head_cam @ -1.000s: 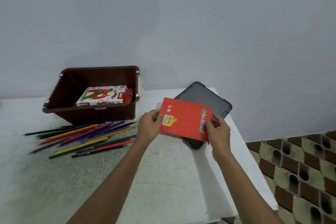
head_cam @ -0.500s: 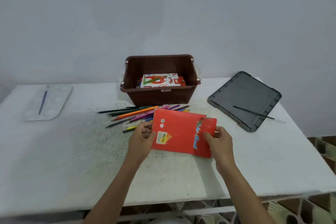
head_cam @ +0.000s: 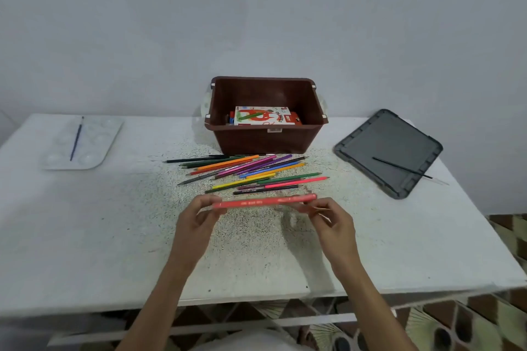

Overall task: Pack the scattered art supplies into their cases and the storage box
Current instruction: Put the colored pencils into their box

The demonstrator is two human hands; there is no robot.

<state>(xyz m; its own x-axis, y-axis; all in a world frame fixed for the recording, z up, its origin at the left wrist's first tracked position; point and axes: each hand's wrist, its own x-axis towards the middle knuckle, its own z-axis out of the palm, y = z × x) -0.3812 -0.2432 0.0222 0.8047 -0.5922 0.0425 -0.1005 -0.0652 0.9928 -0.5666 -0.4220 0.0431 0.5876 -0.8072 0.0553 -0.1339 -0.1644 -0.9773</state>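
Left hand (head_cam: 196,222) and right hand (head_cam: 333,225) each pinch one end of the red pencil case (head_cam: 265,202); it is held edge-on above the bench (head_cam: 114,236), just in front of the loose coloured pencils (head_cam: 251,171); brown storage box (head_cam: 265,139) holds a pastels pack (head_cam: 263,115); 0.5 s ago the case's printed face was towards the camera, now only its edge shows.

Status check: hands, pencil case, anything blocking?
Left hand and right hand both grip the red pencil case, held edge-on above the table. Coloured pencils loose in front of the storage box. Nothing visibly in the way.
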